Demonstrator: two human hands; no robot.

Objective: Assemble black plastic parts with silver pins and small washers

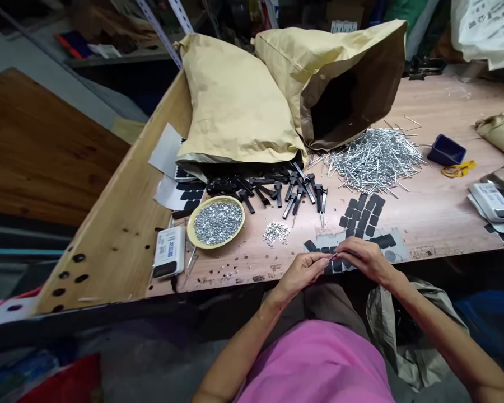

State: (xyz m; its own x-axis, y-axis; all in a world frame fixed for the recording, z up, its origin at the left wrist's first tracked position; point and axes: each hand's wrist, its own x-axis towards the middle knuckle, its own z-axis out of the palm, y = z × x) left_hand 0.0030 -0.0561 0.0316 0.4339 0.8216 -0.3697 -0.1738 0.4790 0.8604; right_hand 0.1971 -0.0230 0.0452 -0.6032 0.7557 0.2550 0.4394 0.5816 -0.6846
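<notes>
At the table's front edge my left hand (303,275) and my right hand (366,259) meet, fingertips pinched together. Between them is a small, thin dark piece (333,257), too small and covered to name. Beneath the hands lies a grey sheet with black rounded pads (386,242). More black pads (361,215) are laid out just beyond it. Left of my hands is a small heap of metal washers (276,233). A yellow bowl (190,232) full of small metal washers stands farther left. Black plastic parts (292,190), some with metal pins, lie scattered behind.
Two large paper sacks (239,106) stand at the back, the right one gaping open. Before it spreads a pile of metal pins (373,159). A blue tray (446,150) and yellow scissors (458,169) lie right. A white box (168,252) sits beside the wooden side board (121,207).
</notes>
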